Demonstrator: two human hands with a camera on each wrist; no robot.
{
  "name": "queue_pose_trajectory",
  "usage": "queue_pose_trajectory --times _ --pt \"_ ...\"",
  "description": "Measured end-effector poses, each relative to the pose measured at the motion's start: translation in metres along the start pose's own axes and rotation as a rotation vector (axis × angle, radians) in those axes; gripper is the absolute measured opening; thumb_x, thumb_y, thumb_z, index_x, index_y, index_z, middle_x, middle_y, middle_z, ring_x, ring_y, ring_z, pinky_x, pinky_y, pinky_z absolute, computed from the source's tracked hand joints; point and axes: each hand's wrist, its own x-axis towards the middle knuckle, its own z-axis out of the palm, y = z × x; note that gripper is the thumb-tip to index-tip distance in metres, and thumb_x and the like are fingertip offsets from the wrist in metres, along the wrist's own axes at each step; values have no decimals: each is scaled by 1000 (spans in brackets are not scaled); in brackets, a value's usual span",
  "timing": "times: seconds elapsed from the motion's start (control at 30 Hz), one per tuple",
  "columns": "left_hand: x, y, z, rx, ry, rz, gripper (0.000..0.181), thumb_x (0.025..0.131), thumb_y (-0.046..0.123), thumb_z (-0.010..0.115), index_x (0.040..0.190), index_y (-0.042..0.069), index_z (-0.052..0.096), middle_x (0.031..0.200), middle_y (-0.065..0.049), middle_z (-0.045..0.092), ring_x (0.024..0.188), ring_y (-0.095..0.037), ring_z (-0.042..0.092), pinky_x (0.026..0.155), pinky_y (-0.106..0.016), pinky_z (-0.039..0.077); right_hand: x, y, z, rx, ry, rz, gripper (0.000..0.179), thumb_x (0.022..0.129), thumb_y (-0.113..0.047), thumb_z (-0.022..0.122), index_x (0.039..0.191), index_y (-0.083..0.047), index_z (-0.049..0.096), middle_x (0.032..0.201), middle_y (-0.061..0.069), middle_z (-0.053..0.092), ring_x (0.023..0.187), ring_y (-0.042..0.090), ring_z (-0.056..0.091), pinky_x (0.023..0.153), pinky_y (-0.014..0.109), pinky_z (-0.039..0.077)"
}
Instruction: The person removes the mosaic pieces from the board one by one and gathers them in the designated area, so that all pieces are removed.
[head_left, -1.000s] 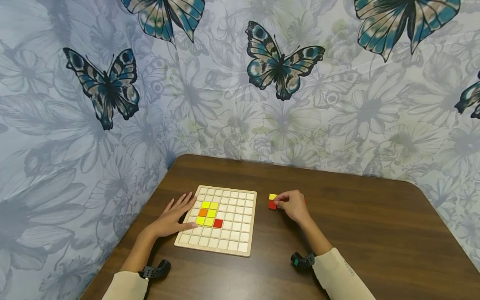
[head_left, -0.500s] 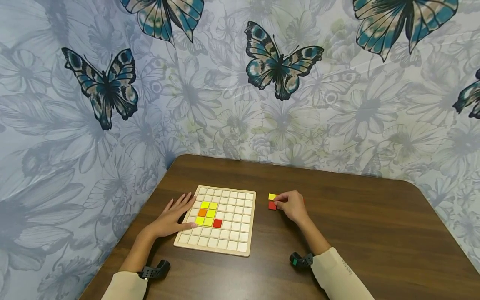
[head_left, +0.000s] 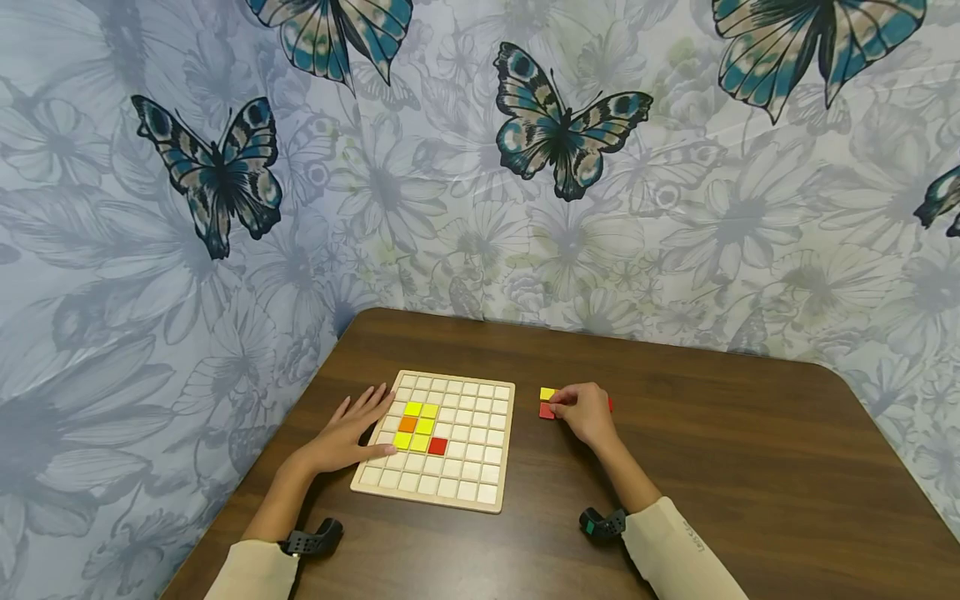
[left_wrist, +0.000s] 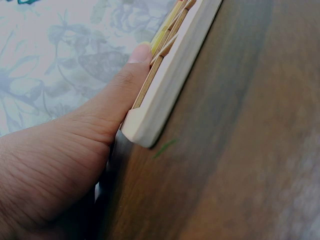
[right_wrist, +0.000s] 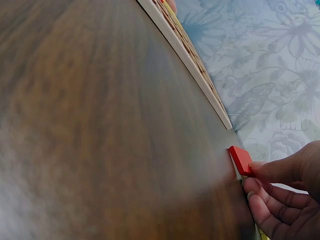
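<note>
A wooden grid board (head_left: 427, 498) lies on the table, its cells mostly pale. Several yellow tiles (head_left: 413, 408), an orange tile (head_left: 408, 424) and a red tile (head_left: 438, 446) sit in the grid. My left hand (head_left: 339, 442) rests along the board's left side with fingers spread, the thumb over the edge in the left wrist view. Right of the board, my right hand (head_left: 587, 412) pinches another red tile (right_wrist: 241, 161) between thumb and fingertips. That tile stands tilted in the right wrist view. Just behind it lies a loose yellow tile (head_left: 547, 393), partly covered by the fingers.
A bit of red (head_left: 611, 405) shows past the right hand, the rest hidden behind it. Brown table surface (head_left: 712, 450) extends to the right. A butterfly-patterned cloth wall (head_left: 465, 208) rises behind the table and along its left side.
The hands and the board hold nearly the same places. The red tile at my right fingertips looks lighter, as if slightly tilted. The head view shifts a little.
</note>
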Motion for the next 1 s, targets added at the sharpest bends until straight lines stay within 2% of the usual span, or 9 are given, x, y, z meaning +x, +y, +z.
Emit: queue_pose_trajectory --times 0.27,0.7,1.0 --pt "1 -1 0 2 -6 -5 95 93 48 71 162 5 22 167 -23 13 152 -48 7 114 -72 -3 -2 1 2 8 34 -18 4 81 -1 83 80 -4 80 73 2 75 69 13 68 69 34 56" --pt "1 -2 1 7 5 3 94 94 48 70 162 5 21 167 -22 13 153 -47 7 114 -71 -4 1 2 3 -7 46 -50 5 81 -1 84 80 -3 79 75 3 75 67 13 66 64 31 54" --pt "2 -4 3 13 1 6 94 94 48 70 162 5 22 167 -23 13 153 -48 7 113 -73 -3 -1 3 5 31 48 -48 9 78 2 85 77 -3 78 78 5 75 64 13 68 61 29 56"
